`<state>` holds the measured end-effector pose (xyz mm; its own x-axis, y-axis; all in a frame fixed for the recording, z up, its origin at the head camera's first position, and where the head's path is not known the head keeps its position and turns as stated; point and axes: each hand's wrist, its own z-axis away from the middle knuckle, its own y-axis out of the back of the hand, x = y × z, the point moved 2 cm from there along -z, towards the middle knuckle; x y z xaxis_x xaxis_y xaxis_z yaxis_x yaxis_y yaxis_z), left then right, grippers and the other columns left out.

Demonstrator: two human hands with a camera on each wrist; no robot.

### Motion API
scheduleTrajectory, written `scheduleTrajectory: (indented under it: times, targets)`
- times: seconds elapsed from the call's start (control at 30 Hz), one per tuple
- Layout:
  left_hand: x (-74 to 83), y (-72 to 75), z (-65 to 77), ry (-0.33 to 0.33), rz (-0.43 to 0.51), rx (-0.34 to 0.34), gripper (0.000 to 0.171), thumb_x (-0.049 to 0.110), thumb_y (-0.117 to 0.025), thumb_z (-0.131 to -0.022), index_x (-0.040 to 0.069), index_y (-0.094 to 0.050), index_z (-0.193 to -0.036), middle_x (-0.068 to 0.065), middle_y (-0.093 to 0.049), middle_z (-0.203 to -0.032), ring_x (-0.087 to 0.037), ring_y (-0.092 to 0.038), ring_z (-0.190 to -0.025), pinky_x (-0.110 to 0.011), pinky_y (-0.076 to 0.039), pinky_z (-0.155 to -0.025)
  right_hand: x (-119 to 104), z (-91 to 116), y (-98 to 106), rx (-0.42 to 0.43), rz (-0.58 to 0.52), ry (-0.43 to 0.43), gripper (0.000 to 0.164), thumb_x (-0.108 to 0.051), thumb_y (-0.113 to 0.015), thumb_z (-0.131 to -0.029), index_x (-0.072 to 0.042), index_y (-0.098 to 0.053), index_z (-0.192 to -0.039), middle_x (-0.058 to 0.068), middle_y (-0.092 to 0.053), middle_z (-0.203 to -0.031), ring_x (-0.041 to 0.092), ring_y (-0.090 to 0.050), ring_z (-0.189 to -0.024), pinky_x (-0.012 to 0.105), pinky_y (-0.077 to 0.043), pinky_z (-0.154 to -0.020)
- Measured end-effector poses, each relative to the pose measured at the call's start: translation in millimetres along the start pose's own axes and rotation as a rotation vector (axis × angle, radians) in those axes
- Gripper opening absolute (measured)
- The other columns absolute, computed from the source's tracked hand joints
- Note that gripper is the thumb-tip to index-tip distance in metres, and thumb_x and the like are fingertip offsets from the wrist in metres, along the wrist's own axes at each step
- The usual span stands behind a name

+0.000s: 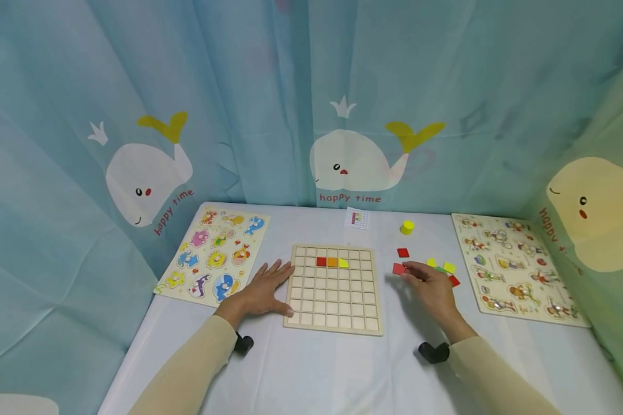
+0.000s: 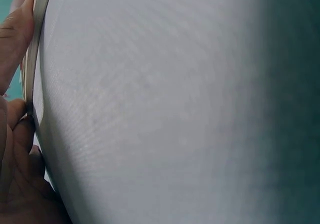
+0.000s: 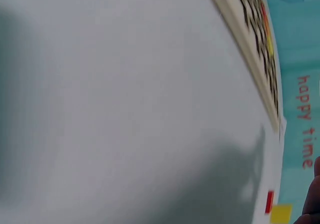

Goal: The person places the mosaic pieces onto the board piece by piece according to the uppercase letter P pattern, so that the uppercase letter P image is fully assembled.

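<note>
A wooden grid board (image 1: 337, 324) lies on the table. Three pieces sit side by side near its top: a red square (image 1: 321, 261), an orange square (image 1: 332, 263) and a yellow piece (image 1: 344, 263) that covers part of its cell. My left hand (image 1: 262, 291) rests at the board's left edge, fingers spread; in the left wrist view its thumb (image 2: 17, 32) lies along that edge. Between thumb and fingers, my right hand (image 1: 431, 288) pinches a red square tile (image 1: 398, 268), right of the board. The right wrist view shows only a bit of this hand.
Another red tile (image 1: 403, 252) lies beyond the right hand. Around that hand are yellow tiles (image 1: 449, 267), a green piece and a red tile (image 1: 454, 280). Also present are a yellow cylinder (image 1: 407, 227), a pattern card (image 1: 357, 218), an animal puzzle (image 1: 213, 253) and a figure puzzle (image 1: 514, 268).
</note>
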<state>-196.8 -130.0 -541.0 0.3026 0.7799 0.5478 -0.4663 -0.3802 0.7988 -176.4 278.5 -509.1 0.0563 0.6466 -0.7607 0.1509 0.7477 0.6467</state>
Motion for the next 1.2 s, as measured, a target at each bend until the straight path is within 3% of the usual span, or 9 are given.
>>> scheduleTrajectory:
  times: [0.3,0.53,0.87,1.2]
  targets:
    - [0.9,-0.1,-0.4,0.000,0.000,0.007,0.116,0.052,-0.089,-0.079,0.019,-0.024,-0.170,0.003,-0.017,-0.178,-0.022,-0.002,-0.166,-0.045,0.004,-0.136,-29.7,-3.9,-31.1,-0.042,-0.066,-0.009,0.034,-0.013,-0.072,-0.100,-0.004,-0.071,-0.134,0.019,-0.075,-0.120,0.030,-0.067,-0.106,0.011,-0.051,-0.073]
    - [1.6,0.2,0.6,-0.006,0.006,0.008,0.116,0.052,-0.089,-0.079,0.018,-0.024,-0.170,0.002,-0.017,-0.178,-0.023,-0.002,-0.166,-0.046,0.003,-0.136,-49.9,-5.6,-54.2,-0.102,-0.100,-0.018,0.034,-0.015,-0.071,-0.102,-0.007,-0.071,-0.135,0.016,-0.075,-0.121,0.029,-0.068,-0.107,0.020,-0.058,-0.083]
    - [-0.3,0.1,0.5,-0.008,0.008,0.018,0.116,0.052,-0.089,-0.079,0.018,-0.026,-0.169,0.001,-0.019,-0.178,-0.023,-0.003,-0.166,-0.046,0.003,-0.136,-75.3,-8.0,-84.5,-0.146,-0.121,0.090,0.028,-0.009,-0.073,-0.098,-0.005,-0.076,-0.126,0.013,-0.079,-0.110,0.025,-0.072,-0.099,0.024,-0.061,-0.080]
    - [0.4,0.9,1.4,-0.007,0.022,0.022,0.116,0.052,-0.090,-0.078,0.019,-0.027,-0.169,0.003,-0.019,-0.177,-0.022,-0.003,-0.166,-0.046,0.004,-0.136,-86.5,-11.1,-111.0,-0.170,-0.126,0.109,0.027,-0.007,-0.074,-0.096,-0.004,-0.076,-0.123,0.012,-0.079,-0.107,0.026,-0.074,-0.099,0.039,-0.064,-0.084]
